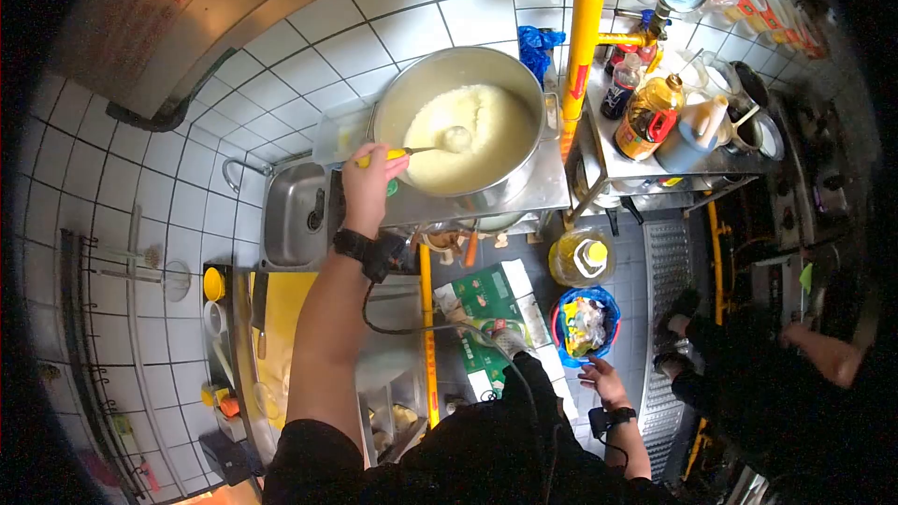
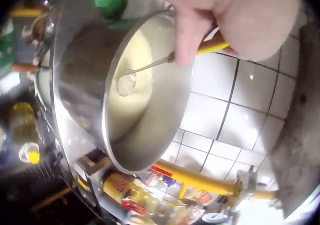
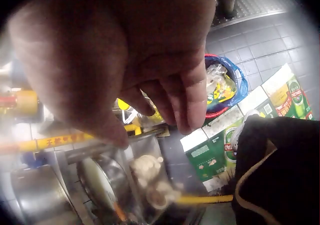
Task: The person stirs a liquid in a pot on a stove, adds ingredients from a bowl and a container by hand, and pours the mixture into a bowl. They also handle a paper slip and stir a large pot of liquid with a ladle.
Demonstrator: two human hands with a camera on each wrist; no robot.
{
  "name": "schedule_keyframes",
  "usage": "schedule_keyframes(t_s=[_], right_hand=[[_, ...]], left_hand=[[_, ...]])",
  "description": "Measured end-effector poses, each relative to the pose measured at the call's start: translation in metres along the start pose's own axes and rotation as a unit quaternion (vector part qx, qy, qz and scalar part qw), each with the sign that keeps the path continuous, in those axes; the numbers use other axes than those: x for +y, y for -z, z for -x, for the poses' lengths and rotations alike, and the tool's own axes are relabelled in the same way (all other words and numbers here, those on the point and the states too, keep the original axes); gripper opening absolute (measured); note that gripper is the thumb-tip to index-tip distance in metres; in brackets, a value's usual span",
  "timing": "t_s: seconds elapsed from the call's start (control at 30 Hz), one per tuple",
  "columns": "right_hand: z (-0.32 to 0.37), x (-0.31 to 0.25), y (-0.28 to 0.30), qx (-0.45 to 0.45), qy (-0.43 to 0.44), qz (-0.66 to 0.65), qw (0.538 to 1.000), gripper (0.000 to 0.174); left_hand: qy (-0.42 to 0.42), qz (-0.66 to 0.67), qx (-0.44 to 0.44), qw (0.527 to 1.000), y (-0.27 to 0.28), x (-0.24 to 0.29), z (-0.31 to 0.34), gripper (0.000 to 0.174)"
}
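My left hand (image 1: 369, 189) grips the yellow handle of a ladle (image 1: 456, 138) at the left rim of a large metal pot (image 1: 519, 84). The ladle's round bowl lies at the surface of a pale yellow, lumpy food (image 1: 486, 117) inside the pot. In the left wrist view, the fingers (image 2: 187, 35) wrap the handle above the rim, and the ladle's thin shank (image 2: 152, 65) slants down into the pot. Low by my side hangs my right hand (image 1: 606, 383), its fingers loosely bent and holding nothing, near a bin (image 1: 558, 327) lined with a blue bag.
A sink (image 1: 292, 224) stands left of the pot. Right of it, a yellow pipe (image 1: 586, 47) rises beside a shelf (image 1: 617, 166) with bottles. On the floor are flattened green cartons (image 1: 496, 299) and an oil jug (image 1: 566, 262). Another person's arm (image 1: 828, 355) is at right.
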State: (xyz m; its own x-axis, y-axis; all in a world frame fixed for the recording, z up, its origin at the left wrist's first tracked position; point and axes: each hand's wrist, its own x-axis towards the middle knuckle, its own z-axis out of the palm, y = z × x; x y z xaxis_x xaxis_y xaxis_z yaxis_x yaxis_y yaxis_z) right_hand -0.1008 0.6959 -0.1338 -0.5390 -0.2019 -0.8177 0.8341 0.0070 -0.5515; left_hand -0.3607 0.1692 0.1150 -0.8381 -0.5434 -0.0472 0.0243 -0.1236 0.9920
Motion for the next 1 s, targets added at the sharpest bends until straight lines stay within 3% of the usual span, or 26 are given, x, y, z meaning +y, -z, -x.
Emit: schedule_keyframes(t_s=[0.03, 0.07, 0.1, 0.13, 0.17, 0.23, 0.3, 0.37, 0.4, 0.43, 0.47, 0.5, 0.57, 0.67, 0.8, 0.87, 1.0], right_hand=[[-0.001, 0.000, 0.001, 0.001, -0.001, 0.006, 1.000, 0.056], [-0.002, 0.001, 0.002, 0.001, -0.001, 0.011, 1.000, 0.056], [-0.005, 0.004, 0.004, 0.001, -0.002, 0.012, 1.000, 0.056], [-0.008, 0.007, 0.005, -0.002, 0.003, 0.021, 1.000, 0.055], [-0.009, 0.008, 0.004, -0.005, 0.008, 0.029, 1.000, 0.055], [-0.009, 0.009, 0.003, -0.007, 0.014, 0.033, 0.999, 0.055], [-0.009, 0.008, 0.002, -0.007, 0.021, 0.035, 0.999, 0.055], [-0.008, 0.007, 0.002, -0.006, 0.005, 0.029, 1.000, 0.051], [-0.006, 0.005, 0.000, -0.006, 0.006, 0.028, 1.000, 0.051], [-0.002, 0.002, -0.002, -0.002, 0.004, 0.026, 1.000, 0.052], [0.000, 0.001, -0.003, 0.003, 0.003, 0.024, 1.000, 0.052], [0.000, 0.003, -0.002, 0.004, 0.004, 0.021, 1.000, 0.052], [0.000, 0.005, 0.001, 0.011, 0.006, 0.023, 1.000, 0.052], [0.002, 0.005, 0.002, 0.018, 0.004, 0.024, 1.000, 0.052], [0.002, 0.003, -0.001, 0.020, 0.004, 0.016, 1.000, 0.052], [0.002, 0.002, -0.003, 0.020, 0.013, 0.013, 1.000, 0.051], [0.002, -0.005, -0.008, 0.017, 0.001, 0.023, 1.000, 0.051]], left_hand=[[0.000, 0.001, 0.001, 1.000, 0.001, -0.004, -0.001, 0.022], [-0.081, -0.160, -0.062, 0.982, -0.001, -0.005, 0.000, 0.020], [-0.159, -0.316, -0.124, 0.927, -0.002, -0.004, 0.001, 0.017], [-0.289, -0.433, -0.151, 0.840, -0.004, -0.005, 0.003, 0.013], [-0.288, -0.434, -0.151, 0.840, -0.008, -0.007, 0.003, 0.013], [-0.324, -0.501, -0.240, 0.766, -0.016, -0.013, -0.002, 0.013], [-0.288, -0.514, -0.263, 0.764, -0.025, -0.020, -0.002, 0.013], [-0.283, -0.433, -0.166, 0.839, -0.030, -0.032, -0.005, 0.014], [-0.188, -0.372, -0.152, 0.896, -0.026, -0.037, -0.014, 0.019], [-0.188, -0.372, -0.154, 0.896, -0.021, -0.043, -0.019, 0.019], [-0.115, -0.219, -0.065, 0.967, -0.022, -0.037, -0.019, 0.022], [-0.036, -0.057, 0.025, 0.997, -0.025, -0.032, -0.018, 0.025], [-0.054, -0.021, 0.027, 0.998, -0.017, -0.028, -0.010, 0.029], [-0.034, 0.084, 0.107, 0.990, -0.002, -0.029, -0.005, 0.027], [-0.027, 0.091, 0.108, 0.990, 0.010, -0.025, 0.003, 0.027], [-0.066, 0.104, 0.062, 0.991, 0.015, -0.025, 0.008, 0.028], [-0.031, 0.150, 0.087, 0.984, 0.025, -0.031, 0.005, 0.030]])
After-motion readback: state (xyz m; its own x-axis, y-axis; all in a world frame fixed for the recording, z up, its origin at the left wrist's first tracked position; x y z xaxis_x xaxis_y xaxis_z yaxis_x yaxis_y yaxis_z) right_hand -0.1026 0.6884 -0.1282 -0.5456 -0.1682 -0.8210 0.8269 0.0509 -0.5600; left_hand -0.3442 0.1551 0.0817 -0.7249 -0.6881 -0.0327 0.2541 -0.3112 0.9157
